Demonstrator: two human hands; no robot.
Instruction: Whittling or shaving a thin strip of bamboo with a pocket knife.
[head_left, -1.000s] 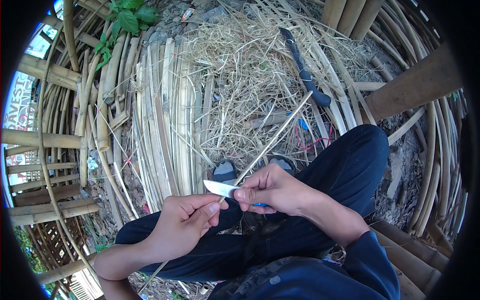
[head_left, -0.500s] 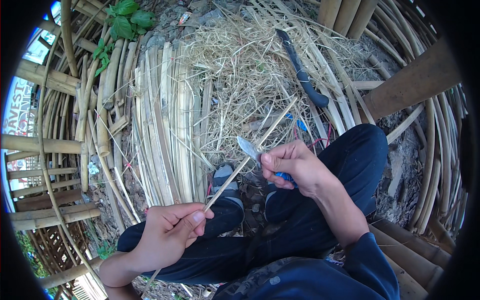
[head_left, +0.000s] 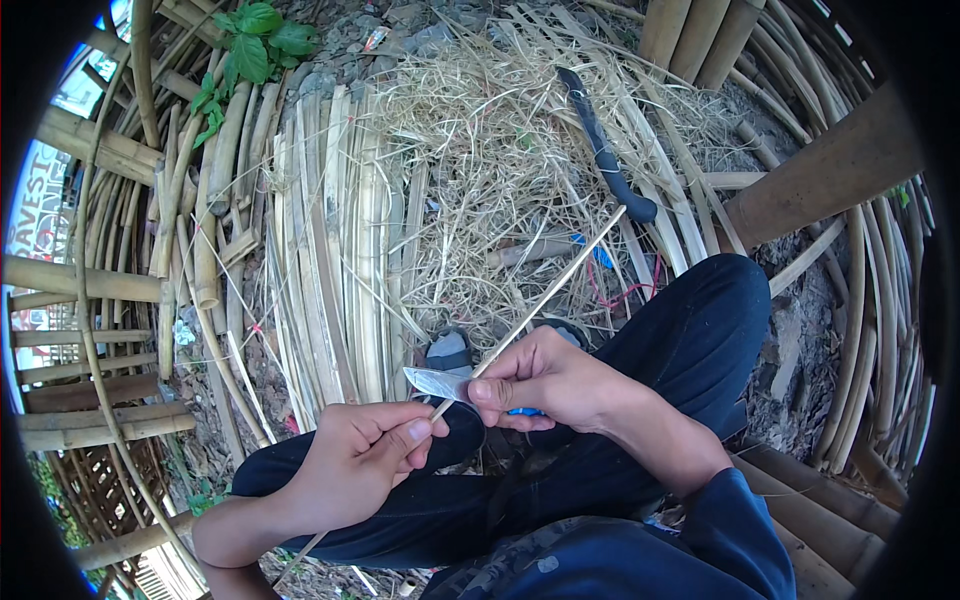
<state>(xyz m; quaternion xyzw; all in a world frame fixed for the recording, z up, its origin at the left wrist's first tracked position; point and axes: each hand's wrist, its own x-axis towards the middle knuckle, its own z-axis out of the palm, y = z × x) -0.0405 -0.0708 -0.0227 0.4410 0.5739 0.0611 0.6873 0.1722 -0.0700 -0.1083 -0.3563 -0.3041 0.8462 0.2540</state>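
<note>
A thin bamboo strip (head_left: pixel 562 281) slants across the middle, from under my left forearm up toward the far right. My left hand (head_left: pixel 365 455) pinches it between thumb and fingers. Close beside it, my right hand (head_left: pixel 535 378) is closed round a knife with a blue handle, of which only a little shows below the fingers. The knife's short blade (head_left: pixel 438 383) points left and lies against the strip, just beyond my left fingertips. My right thumb presses near the base of the blade.
Pale shavings (head_left: pixel 480 160) cover the ground ahead. Split bamboo slats (head_left: pixel 345 250) lie in a row to their left. A dark curved-handled tool, perhaps a sheathed machete (head_left: pixel 606 160), rests on the shavings at right. Bamboo poles (head_left: pixel 820 170) and a lattice fence (head_left: pixel 90 290) stand at the sides.
My right hand has drawn the knife down along the strip, toward my left hand and me. The left hand has shifted slightly right, and the strip's far end now points farther right.
</note>
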